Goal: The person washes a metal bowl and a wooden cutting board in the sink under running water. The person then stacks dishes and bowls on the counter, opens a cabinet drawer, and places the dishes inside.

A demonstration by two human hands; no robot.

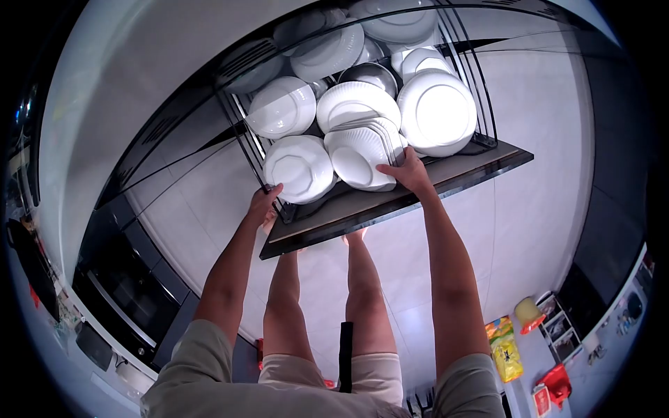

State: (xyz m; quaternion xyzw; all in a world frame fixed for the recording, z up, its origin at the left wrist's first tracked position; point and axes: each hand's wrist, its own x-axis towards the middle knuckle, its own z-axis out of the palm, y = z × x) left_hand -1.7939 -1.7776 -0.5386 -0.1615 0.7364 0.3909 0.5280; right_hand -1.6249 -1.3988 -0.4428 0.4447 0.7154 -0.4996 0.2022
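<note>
White bowls and plates stand in a pulled-out drawer with a dark front (397, 207) and black wire sides. My right hand (410, 172) grips a stack of ribbed white dishes (362, 157) at the front middle, thumb on the near face and fingers at the right edge. My left hand (265, 202) is at the drawer's left front corner, closed on the black wire side, beside a white faceted bowl (298, 169). A round white plate (437, 115) leans at the right. Behind the stack are a ribbed plate (357, 104) and a dark metal bowl (373, 75).
The open drawer juts out over the pale tiled floor (460, 237), above my feet. At the lower left is a black built-in oven (129, 296). Yellow packets (506, 355), a red bag (555, 384) and a divided rack (559, 327) lie at the lower right.
</note>
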